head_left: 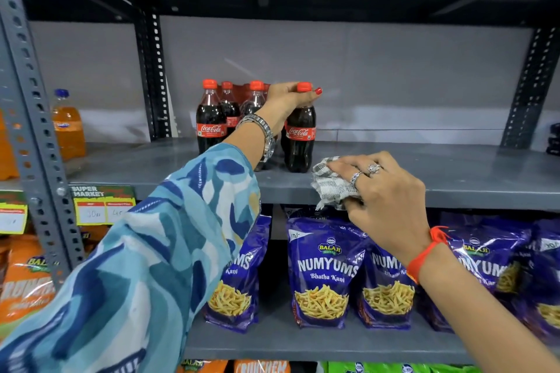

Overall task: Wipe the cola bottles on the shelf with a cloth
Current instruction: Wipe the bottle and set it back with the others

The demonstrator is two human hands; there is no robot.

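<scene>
Several cola bottles with red caps stand grouped on the grey shelf [424,172]. My left hand [288,100] grips the neck of the front right cola bottle [300,142], just under its cap. Another front bottle [210,121] stands at the group's left; the ones behind are partly hidden by my arm. My right hand [385,191] rests on the shelf's front edge, holding a crumpled grey-and-white checked cloth [331,185] right of that bottle's base, close to it but apart.
An orange soda bottle [66,127] stands at far left behind a perforated grey upright [33,118]. Purple snack bags [322,269] fill the shelf below. Price tags [103,206] hang on the shelf edge. The shelf right of the bottles is bare.
</scene>
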